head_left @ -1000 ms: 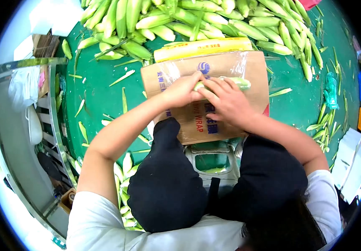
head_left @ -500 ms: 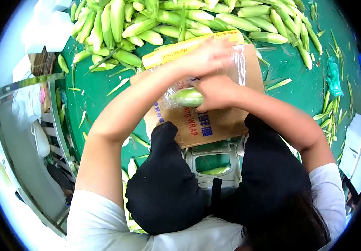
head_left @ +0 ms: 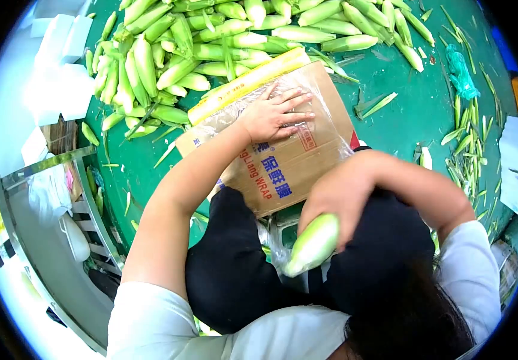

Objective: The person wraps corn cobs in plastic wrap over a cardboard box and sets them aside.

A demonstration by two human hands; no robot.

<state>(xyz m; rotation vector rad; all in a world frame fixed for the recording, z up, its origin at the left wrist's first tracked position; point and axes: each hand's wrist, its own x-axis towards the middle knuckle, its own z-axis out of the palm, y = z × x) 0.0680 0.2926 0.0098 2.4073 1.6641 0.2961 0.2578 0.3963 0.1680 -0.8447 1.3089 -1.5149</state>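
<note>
My left hand (head_left: 277,114) lies flat with spread fingers on clear plastic film (head_left: 325,111) over a cardboard box (head_left: 295,162) printed with blue and red lettering. Along the far edge of the box runs a yellow film roll (head_left: 247,81). Over my lap, my right hand (head_left: 343,198) is closed around an ear of corn (head_left: 314,243) in pale green husk. The ear is tilted, its narrower end toward my body. Some clear film shows beside it, but how much of the ear it covers I cannot tell.
A large heap of corn ears (head_left: 211,51) lies beyond the box on the green floor (head_left: 391,138). Loose husk leaves (head_left: 466,144) and a teal glove (head_left: 461,72) are on the right. A metal-framed rack (head_left: 61,234) stands at the left.
My right hand has drawn the corn ear off the box, back and right to my lap. My left hand has moved left and settled flat on the film. The view has shifted slightly.
</note>
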